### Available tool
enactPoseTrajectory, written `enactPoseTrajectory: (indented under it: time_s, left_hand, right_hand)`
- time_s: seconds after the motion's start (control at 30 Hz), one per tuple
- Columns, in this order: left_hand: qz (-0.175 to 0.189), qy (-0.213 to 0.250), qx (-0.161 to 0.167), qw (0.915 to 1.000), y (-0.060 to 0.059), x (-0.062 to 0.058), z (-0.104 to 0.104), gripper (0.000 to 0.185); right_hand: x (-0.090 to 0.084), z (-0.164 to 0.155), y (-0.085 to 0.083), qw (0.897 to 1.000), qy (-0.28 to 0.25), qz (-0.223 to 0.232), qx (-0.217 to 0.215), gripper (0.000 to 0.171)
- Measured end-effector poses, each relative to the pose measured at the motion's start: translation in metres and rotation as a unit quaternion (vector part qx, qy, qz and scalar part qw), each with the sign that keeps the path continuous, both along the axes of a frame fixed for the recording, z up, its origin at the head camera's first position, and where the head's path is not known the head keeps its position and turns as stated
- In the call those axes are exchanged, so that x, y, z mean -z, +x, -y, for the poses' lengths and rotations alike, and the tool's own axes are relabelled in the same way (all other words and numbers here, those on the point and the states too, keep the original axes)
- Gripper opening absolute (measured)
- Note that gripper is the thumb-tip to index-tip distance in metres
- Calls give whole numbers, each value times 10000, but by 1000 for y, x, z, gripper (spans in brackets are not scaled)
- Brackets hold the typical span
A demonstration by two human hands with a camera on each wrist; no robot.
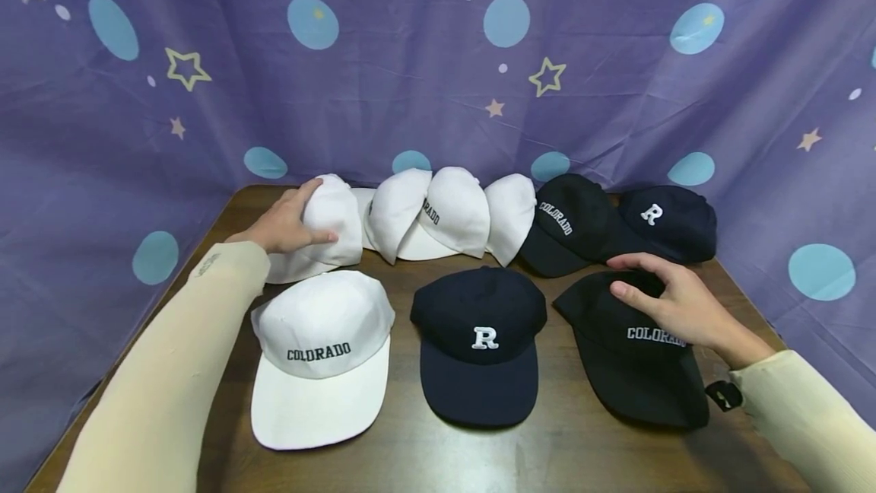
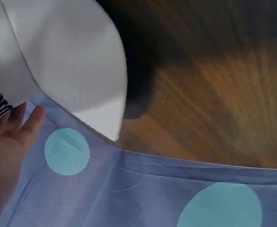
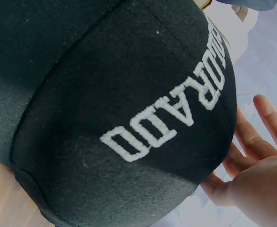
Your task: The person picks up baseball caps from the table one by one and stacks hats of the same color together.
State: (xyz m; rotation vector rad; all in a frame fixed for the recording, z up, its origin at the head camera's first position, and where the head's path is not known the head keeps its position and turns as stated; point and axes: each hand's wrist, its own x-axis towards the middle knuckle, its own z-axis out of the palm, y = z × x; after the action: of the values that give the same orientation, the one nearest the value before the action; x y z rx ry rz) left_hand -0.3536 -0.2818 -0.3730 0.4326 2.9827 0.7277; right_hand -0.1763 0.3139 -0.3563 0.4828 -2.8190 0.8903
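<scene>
Three caps make the near row on the dark wooden table (image 1: 438,455): a white cotton cap lettered COLORADO (image 1: 322,356) on my left, a navy cap with a white R (image 1: 479,341) in the middle, and a black knit cap lettered COLORADO (image 1: 630,348) on my right. My right hand (image 1: 674,303) lies on the crown of that black cap, fingers spread and only lightly bent over the top, palm towards the lettering; I see no pinch, just a resting touch. Its brim runs towards me, so the cap's long axis points from the hand back along my own forearm. From the right wrist view the crown's curve fills the frame with the fingers (image 3: 252,142) beside it.

Farther back, a row of caps stands along the star-printed purple cloth (image 1: 438,59): several white ones, then a black COLORADO cap (image 1: 568,223) and a navy R cap (image 1: 667,223). My left hand (image 1: 287,219) cups the leftmost white cap in the back row (image 1: 328,227), thumb on the front, fingers curved over the crown. That cap sits directly ahead of the left hand, behind the near white cap, well apart from the right hand. From the left wrist view I see a white brim (image 2: 72,61) over the table edge and little of the grasp.
</scene>
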Motion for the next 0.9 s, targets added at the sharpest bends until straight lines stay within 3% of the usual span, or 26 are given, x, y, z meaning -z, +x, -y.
enactPoseTrajectory:
  time_s: [0.33,0.77,0.9]
  left_hand:
    - [-700,-105,-392,9967,8,0,11,97]
    - [-1309,-109,-1104,9852,26,-21,13,85]
    - [-1341,-51,-1355,9816,31,-30,10,84]
  right_hand:
    - [-1,1,0,10000,-27,-35,-34,34]
    - [-5,5,0,10000,5,-28,38,35]
    - [-5,6,0,10000,9,-48,24,36]
